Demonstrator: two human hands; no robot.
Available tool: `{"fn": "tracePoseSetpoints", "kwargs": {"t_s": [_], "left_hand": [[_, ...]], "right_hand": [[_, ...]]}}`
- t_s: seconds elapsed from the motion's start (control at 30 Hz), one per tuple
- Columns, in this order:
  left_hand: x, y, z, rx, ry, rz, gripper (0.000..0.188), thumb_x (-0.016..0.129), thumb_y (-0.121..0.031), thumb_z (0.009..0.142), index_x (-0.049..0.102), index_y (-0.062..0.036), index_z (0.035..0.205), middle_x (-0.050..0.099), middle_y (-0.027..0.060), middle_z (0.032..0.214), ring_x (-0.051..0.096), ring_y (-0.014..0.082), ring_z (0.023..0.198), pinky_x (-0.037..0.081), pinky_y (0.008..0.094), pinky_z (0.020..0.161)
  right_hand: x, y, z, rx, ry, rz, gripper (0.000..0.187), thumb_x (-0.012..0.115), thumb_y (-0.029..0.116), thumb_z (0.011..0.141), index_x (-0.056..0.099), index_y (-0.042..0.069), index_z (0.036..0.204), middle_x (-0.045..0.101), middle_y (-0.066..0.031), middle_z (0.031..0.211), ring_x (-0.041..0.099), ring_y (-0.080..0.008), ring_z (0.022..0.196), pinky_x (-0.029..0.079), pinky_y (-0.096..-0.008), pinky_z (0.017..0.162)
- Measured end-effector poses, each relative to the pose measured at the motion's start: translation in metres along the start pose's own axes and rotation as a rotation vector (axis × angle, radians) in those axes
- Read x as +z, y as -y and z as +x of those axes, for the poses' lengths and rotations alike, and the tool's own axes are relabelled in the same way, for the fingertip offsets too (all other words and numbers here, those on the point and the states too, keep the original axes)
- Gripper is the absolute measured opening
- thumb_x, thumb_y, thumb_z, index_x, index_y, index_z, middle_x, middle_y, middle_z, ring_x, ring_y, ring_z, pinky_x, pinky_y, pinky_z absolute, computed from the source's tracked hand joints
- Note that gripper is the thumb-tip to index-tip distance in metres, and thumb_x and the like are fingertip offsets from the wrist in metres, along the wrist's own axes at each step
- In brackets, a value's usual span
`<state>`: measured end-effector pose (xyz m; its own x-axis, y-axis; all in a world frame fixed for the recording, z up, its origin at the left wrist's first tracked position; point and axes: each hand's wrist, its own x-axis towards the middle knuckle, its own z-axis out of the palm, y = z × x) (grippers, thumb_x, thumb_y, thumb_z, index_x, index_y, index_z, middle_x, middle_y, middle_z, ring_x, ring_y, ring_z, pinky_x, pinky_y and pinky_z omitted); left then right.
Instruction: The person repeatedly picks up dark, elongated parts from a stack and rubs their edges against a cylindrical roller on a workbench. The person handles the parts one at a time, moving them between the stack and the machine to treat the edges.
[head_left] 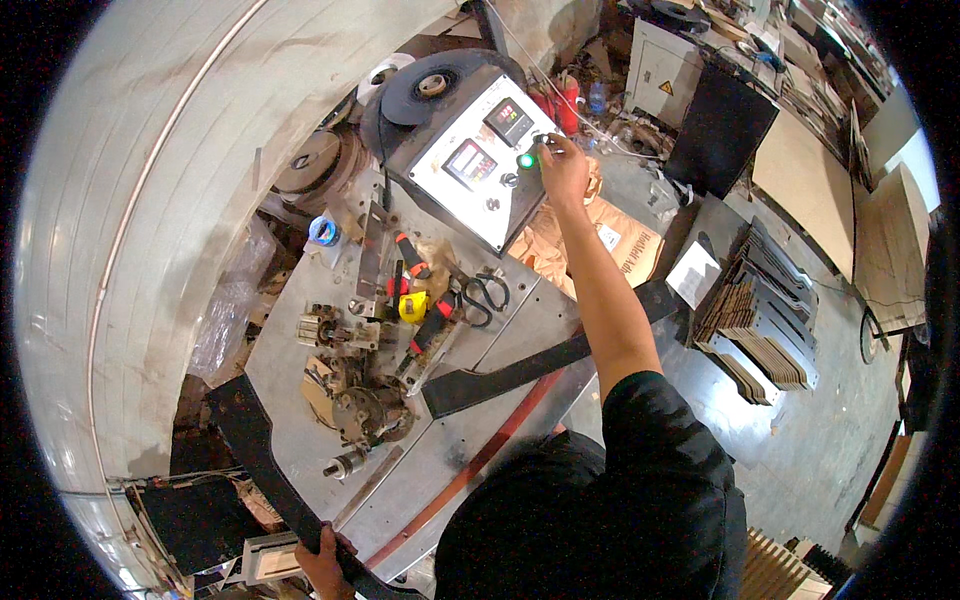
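Fingertips of the right hand point(563, 165) pinch a small knob point(541, 139) on the slanted control panel point(470, 165), far end of the worktop point(520, 330); left hand point(325, 560) grips the long black strip point(260, 455) close to the body.

matt grey metal machine table point(520, 330), scuffed; glossy painted metal control panel point(470, 165); matt black rubbery strip point(270, 470); brown cardboard stacks point(750, 330)

Even indoor light, heavy fisheye bending, black corners.
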<state>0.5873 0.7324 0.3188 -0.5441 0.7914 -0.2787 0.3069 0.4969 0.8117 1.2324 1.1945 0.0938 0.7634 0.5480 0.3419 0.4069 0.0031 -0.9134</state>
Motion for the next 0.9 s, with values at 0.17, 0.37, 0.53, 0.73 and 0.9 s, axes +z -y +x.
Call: {"fn": "tracePoseSetpoints", "kwargs": {"t_s": [0.17,0.37,0.53,0.73,0.9], "left_hand": [[-0.004,0.004,0.004,-0.014,0.029,0.003,0.018,0.075,-0.015,0.109,0.061,-0.005,0.114,0.065,0.0069,0.069,0.06,0.0183,0.052,0.05,0.0338,0.047],[0.015,-0.041,-0.035,-0.008,-0.002,0.111,0.028,0.079,-0.021,0.109,0.071,-0.0029,0.09,0.066,0.0043,0.073,0.057,0.0153,0.059,0.045,0.0341,0.058],[0.027,-0.033,-0.011,-0.083,-0.057,-0.004,0.024,0.084,-0.019,0.102,0.068,-0.0012,0.1,0.068,0.0061,0.073,0.066,0.0187,0.059,0.053,0.0359,0.052],[0.006,-0.038,-0.031,-0.082,0.007,0.014,0.033,0.088,-0.028,0.101,0.076,0.0018,0.103,0.078,0.0069,0.084,0.071,0.0135,0.073,0.057,0.0337,0.066],[0.013,-0.028,-0.044,-0.086,0.018,-0.029,0.031,0.085,-0.028,0.104,0.077,0.0019,0.106,0.076,0.0051,0.083,0.072,0.0143,0.073,0.059,0.0325,0.067]], "right_hand": [[-0.006,0.01,0.0,0.011,-0.004,-0.032,0.044,0.085,0.034,0.096,0.084,0.006,0.129,0.085,-0.0174,0.111,0.082,-0.0318,0.1,0.062,-0.0425,0.092],[0.004,0.02,-0.01,0.059,0.036,-0.034,0.044,0.085,0.035,0.095,0.084,0.007,0.129,0.085,-0.0173,0.11,0.082,-0.0331,0.101,0.062,-0.0433,0.093],[-0.011,-0.062,0.044,-0.042,-0.047,-0.286,0.05,0.088,0.04,0.09,0.084,0.01,0.13,0.086,-0.0169,0.11,0.082,-0.0353,0.099,0.063,-0.0481,0.094],[-0.036,0.06,-0.031,-0.14,-0.011,0.261,0.036,0.072,0.016,0.112,0.073,0.003,0.145,0.079,-0.0126,0.126,0.074,-0.0208,0.107,0.06,-0.0353,0.094],[-0.025,0.2,-0.165,-0.162,0.198,0.626,0.025,0.068,0.018,0.116,0.075,0.002,0.134,0.075,-0.0041,0.119,0.066,-0.011,0.102,0.055,-0.0291,0.09]]}}
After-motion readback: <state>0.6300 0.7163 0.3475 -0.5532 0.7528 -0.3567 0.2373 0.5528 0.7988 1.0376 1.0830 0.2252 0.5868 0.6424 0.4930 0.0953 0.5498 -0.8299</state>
